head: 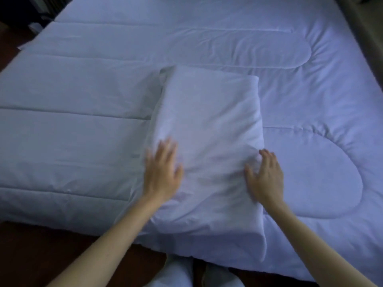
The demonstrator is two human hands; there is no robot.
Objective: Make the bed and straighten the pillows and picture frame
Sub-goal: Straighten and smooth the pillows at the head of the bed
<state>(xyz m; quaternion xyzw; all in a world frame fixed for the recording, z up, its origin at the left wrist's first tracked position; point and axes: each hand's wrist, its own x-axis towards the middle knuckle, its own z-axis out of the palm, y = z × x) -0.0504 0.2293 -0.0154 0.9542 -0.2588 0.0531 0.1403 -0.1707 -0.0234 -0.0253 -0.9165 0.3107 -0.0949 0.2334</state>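
A white pillow (209, 129) lies lengthwise on the white quilted duvet (83, 96) near the bed's front edge. My left hand (163, 172) rests flat on the pillow's near left part, fingers spread and slightly blurred. My right hand (267, 179) presses on the pillow's right edge, fingers spread and bent over the cloth. Neither hand holds anything. No picture frame is in view.
The duvet covers the whole bed and hangs over the front edge. Dark wooden floor (31, 255) shows below the bed at the left. Dark furniture (31, 13) stands at the top left. A wall or headboard edge (364, 38) runs along the right.
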